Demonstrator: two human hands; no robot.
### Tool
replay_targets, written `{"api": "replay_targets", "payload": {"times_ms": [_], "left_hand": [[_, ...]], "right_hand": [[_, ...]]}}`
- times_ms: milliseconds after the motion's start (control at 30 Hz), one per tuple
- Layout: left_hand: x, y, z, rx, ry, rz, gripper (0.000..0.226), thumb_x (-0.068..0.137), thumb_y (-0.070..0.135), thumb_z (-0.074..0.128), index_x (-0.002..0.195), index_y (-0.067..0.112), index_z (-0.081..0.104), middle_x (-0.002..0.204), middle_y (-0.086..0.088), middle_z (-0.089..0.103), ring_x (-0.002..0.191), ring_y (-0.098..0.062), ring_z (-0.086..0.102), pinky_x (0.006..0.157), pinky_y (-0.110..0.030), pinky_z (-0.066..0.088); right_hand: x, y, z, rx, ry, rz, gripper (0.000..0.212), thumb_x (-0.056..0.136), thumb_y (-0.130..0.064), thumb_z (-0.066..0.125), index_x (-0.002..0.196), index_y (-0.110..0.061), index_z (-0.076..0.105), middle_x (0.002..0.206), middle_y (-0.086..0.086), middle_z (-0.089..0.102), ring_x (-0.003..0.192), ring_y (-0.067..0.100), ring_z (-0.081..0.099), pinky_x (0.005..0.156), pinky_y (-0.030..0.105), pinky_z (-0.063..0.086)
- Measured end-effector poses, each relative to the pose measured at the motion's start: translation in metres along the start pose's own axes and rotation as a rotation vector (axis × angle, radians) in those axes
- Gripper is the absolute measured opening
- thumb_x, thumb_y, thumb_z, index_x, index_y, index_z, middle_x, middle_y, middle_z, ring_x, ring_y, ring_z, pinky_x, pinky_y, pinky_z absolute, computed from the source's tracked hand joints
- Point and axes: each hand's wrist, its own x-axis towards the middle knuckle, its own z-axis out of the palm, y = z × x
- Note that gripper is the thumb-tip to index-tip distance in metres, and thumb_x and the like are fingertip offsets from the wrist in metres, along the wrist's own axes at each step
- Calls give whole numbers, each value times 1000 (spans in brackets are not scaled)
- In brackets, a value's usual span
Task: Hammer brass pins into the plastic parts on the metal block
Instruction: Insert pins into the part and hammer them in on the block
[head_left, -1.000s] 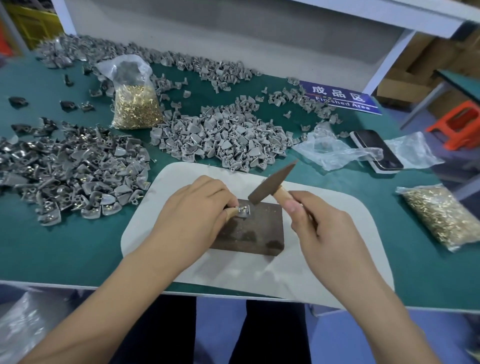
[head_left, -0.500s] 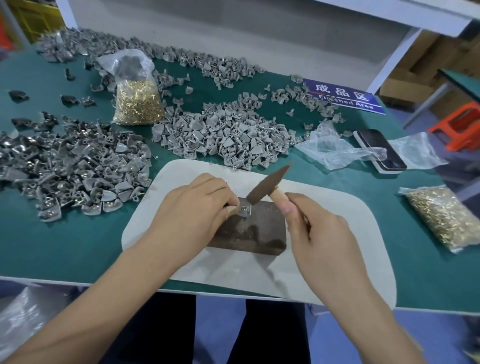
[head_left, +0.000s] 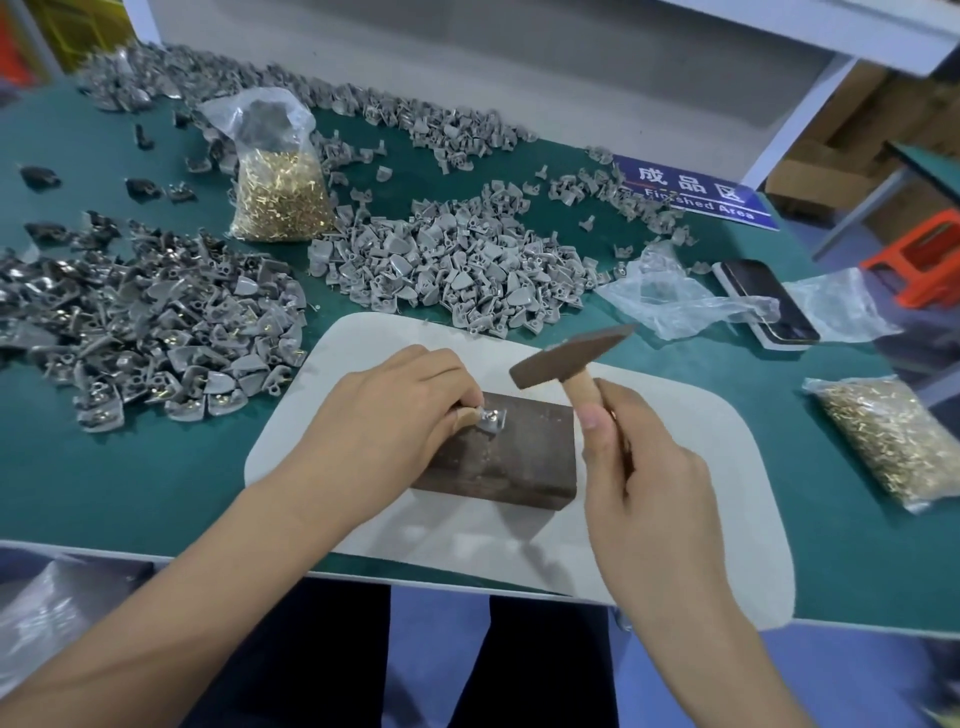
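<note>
Right now, head view: your left hand (head_left: 384, 415) pinches a small grey plastic part (head_left: 492, 419) flat on the far left corner of the metal block (head_left: 511, 454), fingertips touching it. Your right hand (head_left: 641, 467) is wrapped round the wooden handle of the hammer (head_left: 571, 358), whose head is raised above the block's far edge, clear of the part. The block sits mid-way on the white mat (head_left: 675, 519) at the bench's near edge. A bag of brass pins (head_left: 280, 192) stands toward the far left, another bag (head_left: 888, 441) lies by the right edge. You look mid-strike, between blows. The pin itself is too small to make out. Next calls for a short, square tap, fingers kept clear.
</note>
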Motion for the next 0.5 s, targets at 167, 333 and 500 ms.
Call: {"api": "replay_targets", "payload": {"times_ms": [167,333,500], "left_hand": [[-1,-2,0,0,1,0,16,97,35,55,101,27,69,105,15,64,103,-13,55,72,-36,50],[-1,-4,2,-11,-11,-13,9,98,32,60,102,29,69,106,17,63,103,-12,55,75,-38,51],[0,-3,1,-23,-9,-14,9,98,32,61,101,29,69,104,16,63,103,-13,55,74,-39,51]], "right_hand": [[-2,-2,-2,-150,-100,-45,46,101,-64,17,115,-40,53,68,-7,60,65,34,58,55,42,47],[-2,-8,0,-119,-112,-55,45,101,-64,16,115,-40,52,71,-7,62,68,35,61,56,43,48],[3,-5,-2,-109,-89,-36,43,102,-63,16,116,-41,51,72,-5,65,68,35,59,57,42,49]]}}
